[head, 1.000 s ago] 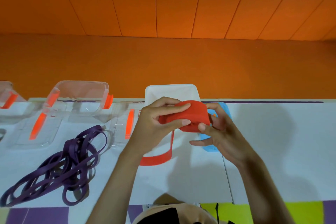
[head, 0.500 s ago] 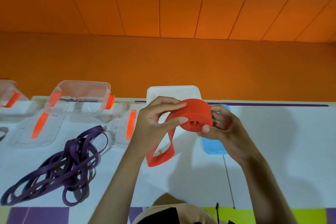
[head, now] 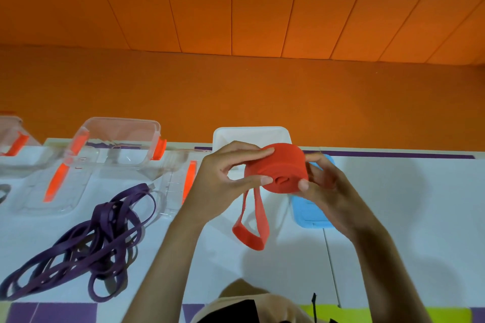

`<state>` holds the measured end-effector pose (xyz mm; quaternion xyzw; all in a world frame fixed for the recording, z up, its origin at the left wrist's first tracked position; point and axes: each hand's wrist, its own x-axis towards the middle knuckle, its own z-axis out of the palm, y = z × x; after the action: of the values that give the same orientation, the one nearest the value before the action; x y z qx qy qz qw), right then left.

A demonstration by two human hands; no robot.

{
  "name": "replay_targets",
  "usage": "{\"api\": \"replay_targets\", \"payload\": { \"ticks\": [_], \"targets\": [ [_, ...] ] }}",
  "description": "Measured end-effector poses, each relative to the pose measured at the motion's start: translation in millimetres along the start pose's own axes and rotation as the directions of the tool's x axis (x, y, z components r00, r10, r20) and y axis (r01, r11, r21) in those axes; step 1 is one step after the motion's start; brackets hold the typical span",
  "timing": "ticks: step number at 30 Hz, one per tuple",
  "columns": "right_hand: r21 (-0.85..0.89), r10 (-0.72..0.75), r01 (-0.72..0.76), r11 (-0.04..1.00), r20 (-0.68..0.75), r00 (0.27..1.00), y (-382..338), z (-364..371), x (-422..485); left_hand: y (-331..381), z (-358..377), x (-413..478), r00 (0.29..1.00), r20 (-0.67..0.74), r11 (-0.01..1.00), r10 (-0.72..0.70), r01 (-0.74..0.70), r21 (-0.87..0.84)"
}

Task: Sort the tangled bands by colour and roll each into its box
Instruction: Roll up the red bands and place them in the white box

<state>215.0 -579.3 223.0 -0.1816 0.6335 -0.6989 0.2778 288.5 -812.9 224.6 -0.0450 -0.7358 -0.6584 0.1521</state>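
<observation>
Red band (head: 277, 170) rolled into coil, pinched between left hand (head: 223, 178) and right hand (head: 325, 186) above worktop (head: 393, 204); loose tail hangs. Soft, light, springy; probably unwinds if released. Grip coil's flat faces.

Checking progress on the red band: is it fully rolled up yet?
Not yet. Both hands, left and right, hold the red band as a thick roll, but a loop still hangs loose below.

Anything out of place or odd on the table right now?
Nothing damaged or spilled. The purple bands lie tangled on the table, unsorted. A loop of the red band hangs unrolled below the roll held by left hand and right hand.
</observation>
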Motion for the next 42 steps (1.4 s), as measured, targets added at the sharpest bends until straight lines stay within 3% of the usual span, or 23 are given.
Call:
{"api": "replay_targets", "payload": {
  "ticks": [2,3,6,9,16,21,25,29,34,38,42],
  "targets": [
    [-0.176,0.014,-0.019,0.984,-0.031,0.999,-5,-3,2,0,1,-2,0.999,-0.038,1.000,-0.019,0.019,0.023],
    [-0.183,0.019,-0.030,0.983,-0.061,0.998,-6,-4,3,0,4,-3,0.997,-0.066,0.999,-0.027,0.030,0.032],
    [-0.027,-0.010,0.006,1.000,-0.126,0.992,0,2,3,1,14,-5,0.992,-0.127,0.999,-0.019,0.015,-0.030],
    [0.087,-0.027,0.041,0.995,-0.158,0.987,6,10,0,5,6,-3,0.997,-0.071,1.000,0.007,-0.009,-0.029],
    [0.047,0.123,-0.123,0.991,0.006,0.992,5,21,5,7,-11,-7,1.000,0.004,0.994,-0.025,0.025,0.102],
    [0.219,0.074,-0.068,0.973,-0.021,0.997,6,38,1,8,-18,-8,0.999,-0.033,0.995,-0.042,0.039,-0.091],
    [0.304,0.140,-0.145,0.942,0.039,0.989,13,54,3,7,-34,-12,0.998,0.013,0.984,-0.063,0.064,-0.164],
    [-0.010,0.093,-0.094,0.996,-0.014,0.996,15,54,4,4,-49,-23,0.994,0.016,0.987,-0.109,0.110,-0.119],
    [-0.122,-0.001,-0.009,0.993,-0.079,0.997,6,61,3,-1,-54,-32,0.996,0.019,0.995,-0.085,0.086,-0.054],
    [-0.007,-0.042,0.042,0.999,-0.159,0.986,13,75,3,-5,-55,-42,0.999,-0.054,0.998,-0.009,0.005,-0.067],
    [0.109,0.003,0.012,0.994,-0.141,0.990,32,101,-4,-5,-72,-54,0.998,-0.023,0.997,-0.066,0.065,-0.030]
  ]
}}
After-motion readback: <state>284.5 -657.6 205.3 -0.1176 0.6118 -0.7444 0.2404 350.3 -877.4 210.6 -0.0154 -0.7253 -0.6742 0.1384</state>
